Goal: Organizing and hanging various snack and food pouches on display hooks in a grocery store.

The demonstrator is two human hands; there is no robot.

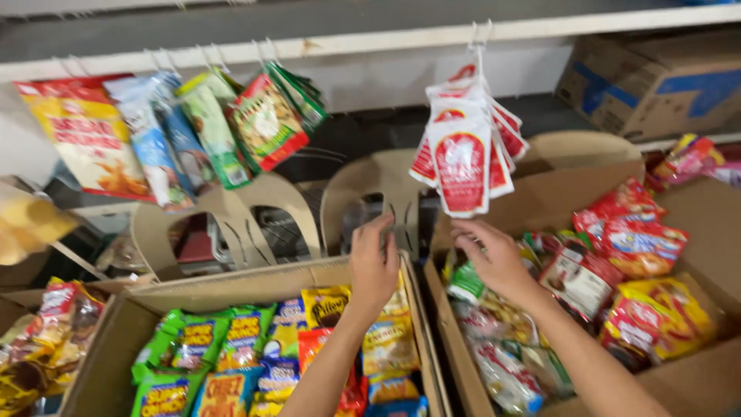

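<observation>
My left hand (373, 265) reaches up over the far edge of a cardboard box (255, 284) packed with snack packets, fingers apart and holding nothing. My right hand (494, 259) hovers open just below a hanging bunch of red and white sachets (465, 150) that dangles from a hook on the white shelf rail (540, 29). It is nearest the lowest sachet, without gripping it. Under it lies a second cardboard box (540, 202) full of red, yellow and green packets.
More packets hang at the left: a red and yellow bag (89, 135), blue ones (158, 147), green ones (266, 120). Beige plastic chairs (363, 189) stand behind the boxes. A brown carton (656, 81) sits on the shelf at the right. Another snack box (46, 332) is far left.
</observation>
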